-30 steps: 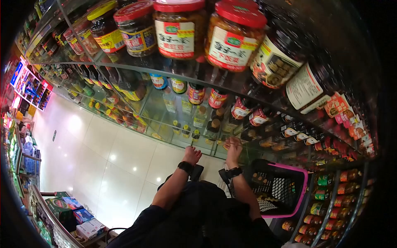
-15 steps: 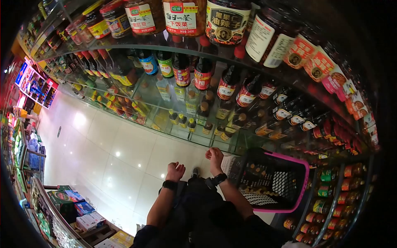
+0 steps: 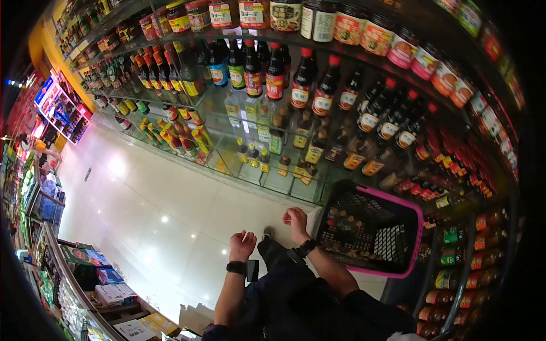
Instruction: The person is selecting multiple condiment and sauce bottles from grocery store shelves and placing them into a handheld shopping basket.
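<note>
My left hand (image 3: 243, 246) hangs above the tiled floor, empty, its fingers loosely bent and slightly apart. To its right, my right hand (image 3: 296, 221) is held in front of the glass shelving, fingers curled in with nothing visible in them. Each wrist wears a black band. A black mesh shopping basket (image 3: 405, 250) with a pink rim stands just right of my right hand, not touched by it. Several small bottles (image 3: 344, 220) with brownish caps lie or stand inside it.
Glass shelves (image 3: 256, 184) ahead carry several rows of sauce bottles (image 3: 301, 79) and jars (image 3: 285, 16). More jars (image 3: 452, 256) fill a rack at the right. Boxes (image 3: 115, 294) sit on a low display at lower left. Pale floor tiles (image 3: 142, 199) run between the displays.
The view has shifted, so the upper shelves show more fully and lower in the frame. One leg and shoe now show more. Both hands stay low, empty, and near the same place.
</note>
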`<state>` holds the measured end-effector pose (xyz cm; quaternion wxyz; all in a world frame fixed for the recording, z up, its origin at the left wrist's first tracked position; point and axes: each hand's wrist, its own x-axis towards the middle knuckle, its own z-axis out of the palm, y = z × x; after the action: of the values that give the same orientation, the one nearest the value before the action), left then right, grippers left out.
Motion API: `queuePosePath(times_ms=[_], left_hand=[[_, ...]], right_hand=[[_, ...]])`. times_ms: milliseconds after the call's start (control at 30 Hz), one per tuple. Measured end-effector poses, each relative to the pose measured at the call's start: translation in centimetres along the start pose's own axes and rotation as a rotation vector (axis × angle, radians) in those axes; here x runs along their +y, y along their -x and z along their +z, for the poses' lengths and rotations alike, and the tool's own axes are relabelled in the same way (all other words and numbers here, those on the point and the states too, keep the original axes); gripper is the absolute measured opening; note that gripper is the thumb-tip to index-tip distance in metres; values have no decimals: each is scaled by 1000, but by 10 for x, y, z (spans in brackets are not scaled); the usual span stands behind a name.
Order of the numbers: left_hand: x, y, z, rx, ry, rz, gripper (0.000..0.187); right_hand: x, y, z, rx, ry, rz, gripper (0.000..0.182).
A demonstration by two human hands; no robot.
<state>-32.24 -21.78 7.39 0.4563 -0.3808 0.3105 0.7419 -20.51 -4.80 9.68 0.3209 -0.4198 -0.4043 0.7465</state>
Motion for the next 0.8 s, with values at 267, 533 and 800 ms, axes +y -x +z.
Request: queuePosePath(times_ms=[267, 533, 800], left_hand=[[-92, 35, -81, 100, 168, -138, 14], [-171, 53, -52, -52, -16, -147, 12], [-292, 28, 0, -204, -180, -228, 8]], right_hand=[[12, 98, -105, 0, 95, 141, 11], [-18, 130, -202, 115, 27, 128, 9], [-54, 127, -339, 333, -34, 176, 12]])
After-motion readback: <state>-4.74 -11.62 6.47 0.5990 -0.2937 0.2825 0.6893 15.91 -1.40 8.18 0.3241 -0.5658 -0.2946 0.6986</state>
